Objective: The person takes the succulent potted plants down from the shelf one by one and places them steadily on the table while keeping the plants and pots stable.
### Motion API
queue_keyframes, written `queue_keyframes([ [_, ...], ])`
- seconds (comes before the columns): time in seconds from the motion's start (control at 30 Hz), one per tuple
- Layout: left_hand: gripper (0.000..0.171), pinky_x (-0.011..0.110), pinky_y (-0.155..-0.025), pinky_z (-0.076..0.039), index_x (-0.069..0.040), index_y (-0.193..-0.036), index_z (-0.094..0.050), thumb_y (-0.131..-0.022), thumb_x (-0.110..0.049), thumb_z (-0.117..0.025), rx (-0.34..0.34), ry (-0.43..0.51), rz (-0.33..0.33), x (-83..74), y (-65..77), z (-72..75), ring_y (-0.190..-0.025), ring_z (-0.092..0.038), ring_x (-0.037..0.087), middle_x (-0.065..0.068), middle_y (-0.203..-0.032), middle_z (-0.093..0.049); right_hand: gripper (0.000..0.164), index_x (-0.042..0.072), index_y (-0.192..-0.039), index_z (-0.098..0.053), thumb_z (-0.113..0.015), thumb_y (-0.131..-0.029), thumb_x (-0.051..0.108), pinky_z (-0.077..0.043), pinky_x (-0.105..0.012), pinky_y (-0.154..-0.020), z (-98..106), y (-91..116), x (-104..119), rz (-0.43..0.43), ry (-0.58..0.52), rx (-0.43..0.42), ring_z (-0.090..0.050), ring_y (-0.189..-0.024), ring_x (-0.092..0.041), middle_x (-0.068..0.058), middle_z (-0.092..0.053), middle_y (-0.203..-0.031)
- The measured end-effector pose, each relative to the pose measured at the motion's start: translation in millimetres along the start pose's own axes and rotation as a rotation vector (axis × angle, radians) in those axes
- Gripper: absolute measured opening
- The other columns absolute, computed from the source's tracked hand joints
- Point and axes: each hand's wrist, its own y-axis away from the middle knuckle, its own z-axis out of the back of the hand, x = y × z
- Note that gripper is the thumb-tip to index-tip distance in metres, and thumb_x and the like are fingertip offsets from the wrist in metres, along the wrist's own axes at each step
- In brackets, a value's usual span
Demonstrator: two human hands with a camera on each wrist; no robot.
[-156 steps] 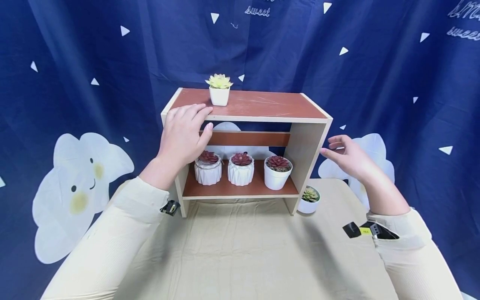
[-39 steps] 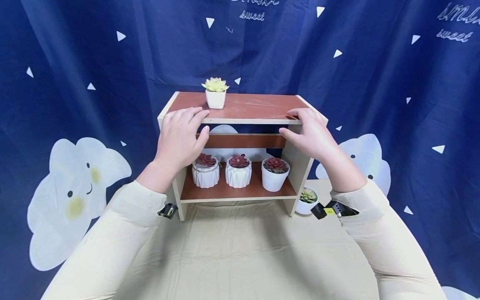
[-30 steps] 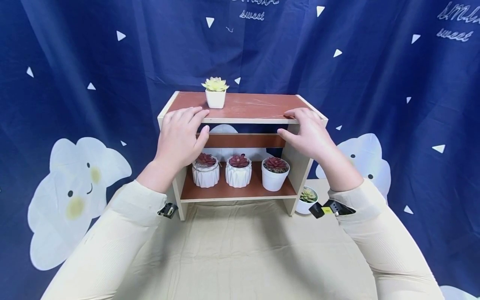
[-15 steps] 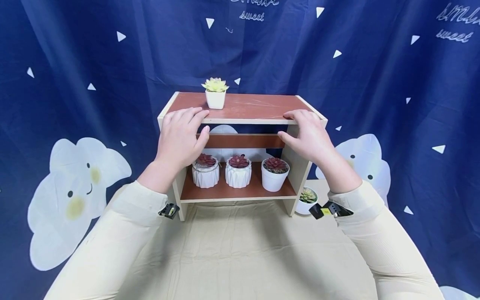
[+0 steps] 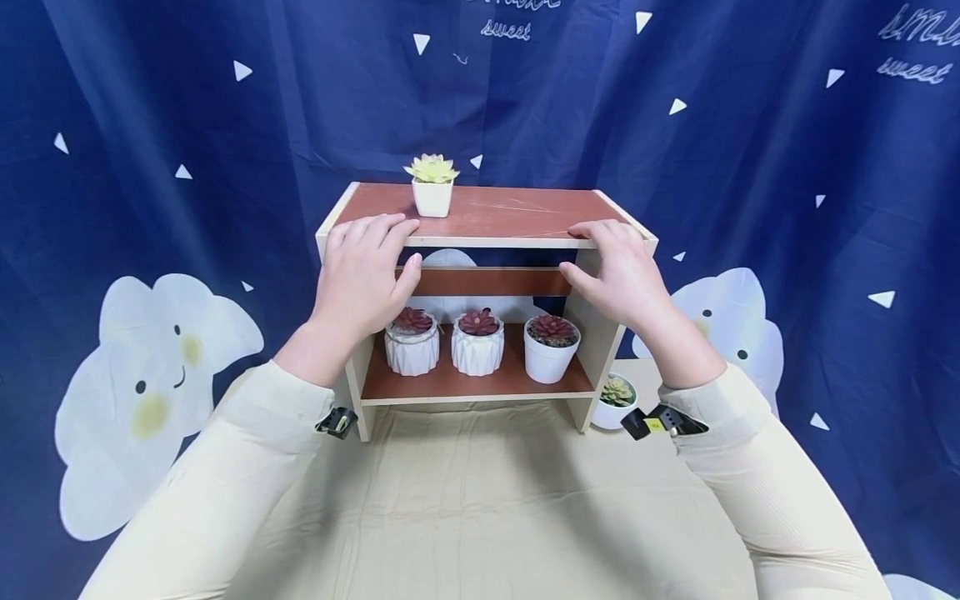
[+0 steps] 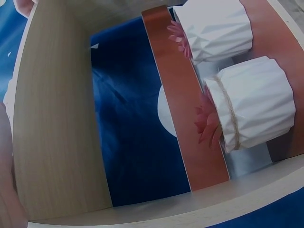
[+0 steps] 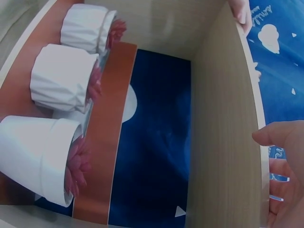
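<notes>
A small two-level wooden shelf [image 5: 510,208] with a red-brown top stands before me in the head view. My left hand [image 5: 363,275] rests over its top front edge at the left, thumb hanging apart in front. At the right end my right hand [image 5: 624,273] lies over the same edge, fingers extended on the top; its thumb [image 7: 268,134] is at the board's edge in the right wrist view. Neither hand holds a pot. A yellow-green succulent in a square white pot [image 5: 432,198] sits on top, just behind my left fingertips.
On the lower board stand a twine-tied white pot [image 5: 412,353], a ribbed white pot [image 5: 477,352] and a smooth white pot [image 5: 550,360], each with a dark red succulent. A green succulent pot [image 5: 613,408] stands on the beige cloth [image 5: 465,500] at right. Behind hangs a blue curtain [image 5: 525,92].
Since the earliest frame, my right hand has moved leftward from beside the shelf onto its top right edge. My left hand has stayed at the top left; the pots have not moved.
</notes>
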Motion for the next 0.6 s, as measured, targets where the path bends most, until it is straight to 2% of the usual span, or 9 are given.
queue_keyframes([
  [0.4,0.054,0.051,-0.108,-0.029,-0.010,-0.142,-0.054,-0.099,-0.042,-0.043,0.062,-0.026,0.006,-0.1,0.0,2.2,-0.134,-0.044,0.034,0.011,-0.146,-0.052,0.047,0.006,-0.133,-0.058,-0.069,-0.093,0.028,-0.031,-0.053,-0.110,-1.3,-0.1,-1.3,-0.005,-0.014,-0.007,-0.043,-0.131,-0.034,-0.016,-0.058,-0.133],
  [0.6,0.055,0.051,-0.109,-0.029,-0.010,-0.142,-0.053,-0.098,-0.041,-0.043,0.063,-0.016,-0.001,0.5,0.0,3.8,-0.134,-0.044,0.034,0.011,-0.146,-0.052,0.045,0.006,-0.132,-0.059,-0.067,-0.094,0.030,-0.031,-0.053,-0.110,-1.6,0.9,-0.6,-0.004,-0.024,-0.023,-0.043,-0.130,-0.034,-0.016,-0.058,-0.132],
])
